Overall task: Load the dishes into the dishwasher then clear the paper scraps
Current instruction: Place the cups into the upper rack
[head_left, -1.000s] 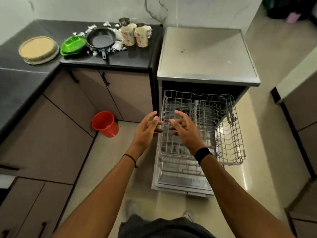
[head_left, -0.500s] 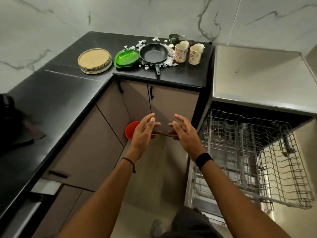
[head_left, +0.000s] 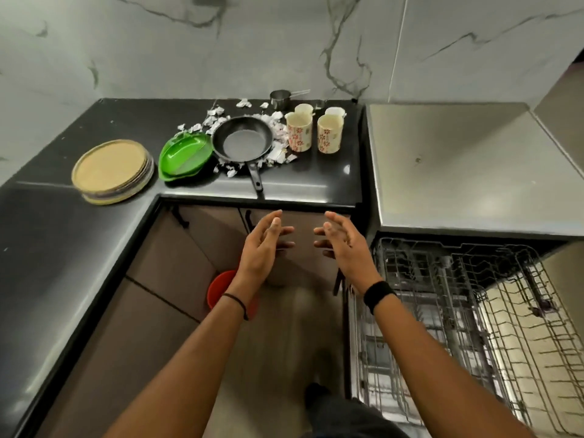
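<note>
On the black counter [head_left: 303, 181] lie a stack of tan plates [head_left: 112, 170], green plates [head_left: 185, 154], a black frying pan [head_left: 242, 143], several patterned mugs [head_left: 311, 131] and a steel measuring cup [head_left: 280, 98]. White paper scraps [head_left: 278, 153] are strewn around the pan. The dishwasher [head_left: 458, 165] stands at the right with its wire rack [head_left: 474, 327] pulled out and bare. My left hand [head_left: 264, 245] and my right hand [head_left: 343, 245] hover open, palms facing each other, below the counter's front edge, holding nothing.
A red bucket [head_left: 221, 287] sits on the floor beside the cabinets, partly behind my left wrist. Cabinet doors with dark handles [head_left: 248, 218] run under the L-shaped counter. A marble wall rises behind it. My foot [head_left: 316, 393] is near the rack's corner.
The view has swung left and up from the dishwasher rack toward the counter. Both hands have risen closer to the counter edge and spread slightly apart, still holding nothing.
</note>
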The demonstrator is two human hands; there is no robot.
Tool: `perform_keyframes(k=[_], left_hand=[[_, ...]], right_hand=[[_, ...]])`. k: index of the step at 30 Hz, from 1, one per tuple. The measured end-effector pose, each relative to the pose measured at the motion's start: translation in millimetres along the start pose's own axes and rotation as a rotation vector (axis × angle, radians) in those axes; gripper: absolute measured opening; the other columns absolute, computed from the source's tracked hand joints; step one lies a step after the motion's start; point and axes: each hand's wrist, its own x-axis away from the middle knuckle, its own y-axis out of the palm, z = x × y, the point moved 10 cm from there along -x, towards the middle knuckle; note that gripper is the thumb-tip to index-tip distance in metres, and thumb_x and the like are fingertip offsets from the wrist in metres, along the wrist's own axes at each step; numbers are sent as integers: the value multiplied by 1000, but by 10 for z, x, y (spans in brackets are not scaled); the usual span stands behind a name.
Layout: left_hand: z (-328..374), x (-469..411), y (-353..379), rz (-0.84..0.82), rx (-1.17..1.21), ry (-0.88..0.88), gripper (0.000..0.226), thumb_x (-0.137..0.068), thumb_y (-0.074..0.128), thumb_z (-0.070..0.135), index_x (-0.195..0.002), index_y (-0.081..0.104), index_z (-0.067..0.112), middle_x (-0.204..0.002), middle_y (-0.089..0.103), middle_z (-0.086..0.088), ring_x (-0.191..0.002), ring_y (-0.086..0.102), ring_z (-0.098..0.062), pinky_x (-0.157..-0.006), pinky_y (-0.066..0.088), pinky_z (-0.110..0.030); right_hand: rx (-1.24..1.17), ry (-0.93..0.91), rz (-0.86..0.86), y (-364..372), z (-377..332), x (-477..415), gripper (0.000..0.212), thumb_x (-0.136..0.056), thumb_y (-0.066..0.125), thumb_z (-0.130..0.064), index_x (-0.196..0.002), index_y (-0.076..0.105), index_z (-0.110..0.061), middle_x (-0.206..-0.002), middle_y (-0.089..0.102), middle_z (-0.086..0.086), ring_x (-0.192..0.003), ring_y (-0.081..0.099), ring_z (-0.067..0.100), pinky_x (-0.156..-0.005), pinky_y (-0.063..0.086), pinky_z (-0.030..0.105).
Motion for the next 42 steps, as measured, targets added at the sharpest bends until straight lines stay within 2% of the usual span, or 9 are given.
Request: perform_keyframes(k=[9, 13, 19, 23, 28, 31, 35, 39, 42], left_hand=[[211, -1565, 510, -82, -52, -36, 35, -109, 46, 30, -140, 55, 19, -116, 72, -10, -88, 74, -24, -80, 59, -35], [261, -2116, 680, -107, -58, -34, 34, -108, 47, 33, -140, 55, 22, -122, 70, -7, -92, 75, -25, -85, 58, -42], [222, -2922, 885, -148, -28, -46, 32, -108, 47, 27, -139, 54, 18, -127, 65, -14, -92, 72, -29, -73, 58, -32], [67, -3380, 962, -172, -30, -88, 34, -107, 50, 26, -139, 54, 17, -126, 64, -11, -83, 74, -18, -63, 57, -23], [-54, -3723, 1094, -268, -105, -99, 39, -108, 48, 32, -146, 48, 24, -131, 64, 3, -89, 74, -14, -73, 58, -25], [-88, -3829, 1162, -330, -146, -43, 41, -108, 49, 31, -149, 43, 28, -140, 59, 6, -93, 74, -18, -79, 61, -32], [-134, -3848, 1191, -388, -152, -18, 46, -106, 53, 29, -149, 40, 39, -145, 55, 18, -91, 73, -16, -80, 59, -33], [-113, -3815, 1213, -396, -140, -19, 55, -105, 56, 27, -156, 36, 34, -142, 56, 22, -94, 74, -19, -82, 59, -30], [-44, -3739, 1338, -442, -147, 50, 56, -105, 57, 28, -156, 37, 36, -148, 54, 14, -103, 72, -19, -84, 58, -27]], right_hand=[[64, -24, 34, -395, -270, -1530, 40, -101, 61, -25, -140, 51, -23, -121, 66, 10, -96, 73, 15, -81, 58, 24], [106, -27, 50, -455, -343, -2039, 46, -99, 63, -27, -143, 49, -22, -122, 67, 6, -106, 70, 18, -93, 58, 31], [155, -1, 119, -523, -348, -2763, 46, -98, 65, -25, -141, 50, -24, -120, 69, 2, -109, 67, 15, -96, 57, 33], [194, 36, 188, -582, -287, -3168, 48, -96, 68, -23, -140, 50, -26, -125, 64, -2, -108, 64, 8, -89, 54, 21], [300, 101, 272, -592, -30, -3551, 66, -86, 80, -22, -144, 46, -24, -137, 53, -5, -119, 57, 10, -105, 49, 32], [339, 100, 299, -533, 25, -3717, 80, -81, 85, -22, -149, 41, -22, -138, 45, -13, -126, 42, 1, -105, 36, 21], [287, 96, 314, -459, 85, -3852, 84, -79, 87, -25, -148, 39, -28, -132, 48, -19, -119, 45, -4, -92, 35, 3], [283, 93, 398, -525, 81, -3840, 81, -78, 86, -31, -146, 42, -29, -131, 55, -15, -119, 51, 2, -101, 43, 23], [289, 89, 469, -680, 77, -3688, 86, -77, 87, -36, -148, 40, -27, -139, 55, -11, -124, 49, 4, -103, 40, 24]])
